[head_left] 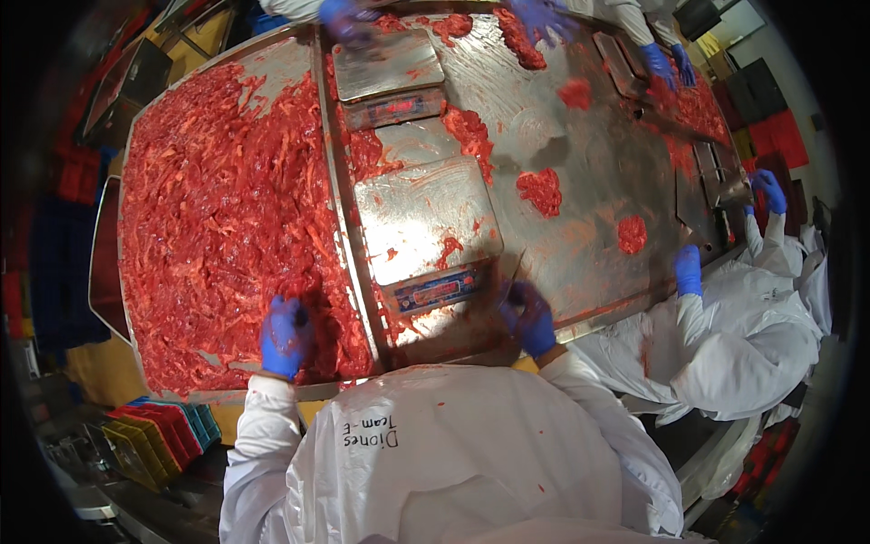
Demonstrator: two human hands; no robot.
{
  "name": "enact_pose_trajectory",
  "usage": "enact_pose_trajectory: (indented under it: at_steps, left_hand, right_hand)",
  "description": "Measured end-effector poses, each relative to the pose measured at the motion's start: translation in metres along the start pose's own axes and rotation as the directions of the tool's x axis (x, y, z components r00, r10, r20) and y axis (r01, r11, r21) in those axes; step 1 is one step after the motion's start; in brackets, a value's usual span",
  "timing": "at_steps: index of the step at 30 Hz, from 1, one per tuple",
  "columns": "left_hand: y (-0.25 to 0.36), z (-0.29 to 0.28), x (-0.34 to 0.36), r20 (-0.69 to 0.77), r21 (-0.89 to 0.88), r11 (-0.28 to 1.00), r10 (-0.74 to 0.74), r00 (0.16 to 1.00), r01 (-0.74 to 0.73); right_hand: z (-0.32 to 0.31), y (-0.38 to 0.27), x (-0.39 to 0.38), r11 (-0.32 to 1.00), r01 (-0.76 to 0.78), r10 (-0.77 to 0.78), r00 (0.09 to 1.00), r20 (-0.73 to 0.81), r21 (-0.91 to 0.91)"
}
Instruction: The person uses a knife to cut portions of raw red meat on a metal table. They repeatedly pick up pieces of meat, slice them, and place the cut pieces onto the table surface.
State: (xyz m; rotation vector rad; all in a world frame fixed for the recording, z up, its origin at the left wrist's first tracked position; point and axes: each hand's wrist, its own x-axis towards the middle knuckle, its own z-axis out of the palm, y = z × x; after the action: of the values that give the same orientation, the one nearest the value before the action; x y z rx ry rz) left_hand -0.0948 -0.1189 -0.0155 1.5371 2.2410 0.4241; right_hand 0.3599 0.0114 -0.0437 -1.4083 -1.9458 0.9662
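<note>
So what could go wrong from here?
Meat scraps lie on the nearer scale, so a reading might come out off. The right hand is close beside that scale and could nudge it. The meat pile, where the left hand is, runs close to the table's front rim; pieces might spill over.

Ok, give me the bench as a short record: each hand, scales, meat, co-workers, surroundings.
Left hand: blue-gloved, at the near part of the meat heap; grasp unclear
Right hand: blue-gloved, just right of the near scale; grip unclear
Near scale: small meat scraps on its platform
Far scale: beyond the near one, a co-worker's gloved hand close by
Divider: metal, between heap and scales
Meat clumps: several, apart, right of the scales
Crates: yellow, red and blue, lower left
</note>
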Motion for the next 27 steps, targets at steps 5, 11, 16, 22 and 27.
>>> enact_pose_trajectory:
  at_steps: [5,11,16,22,27]
  left_hand:
    - [-0.001,0.032,-0.004,0.196,0.082,0.995,0.034,0.980,-0.051]
    - [0.054,-0.038,0.048,0.142,-0.076,0.939,0.342,0.929,-0.334]
    - [0.162,-0.080,0.086,0.006,-0.398,0.797,0.498,0.867,-0.455]
    - [0.177,-0.036,0.121,-0.152,-0.400,0.703,0.582,0.799,-0.588]
    - [0.113,-0.032,0.120,0.100,-0.036,0.978,0.207,0.973,-0.205]
  right_hand:
    - [0.014,0.014,-0.059,0.969,-0.020,0.052,0.991,0.123,-0.245]
    - [0.021,0.016,-0.061,0.953,-0.031,0.055,0.996,0.073,-0.300]
    - [0.024,0.022,-0.065,0.933,-0.032,0.062,0.995,0.073,-0.358]
    - [0.018,0.010,-0.050,0.983,-0.161,0.164,0.986,0.033,-0.091]
    - [0.036,-0.062,0.006,0.950,-0.009,-0.090,0.949,0.301,0.312]
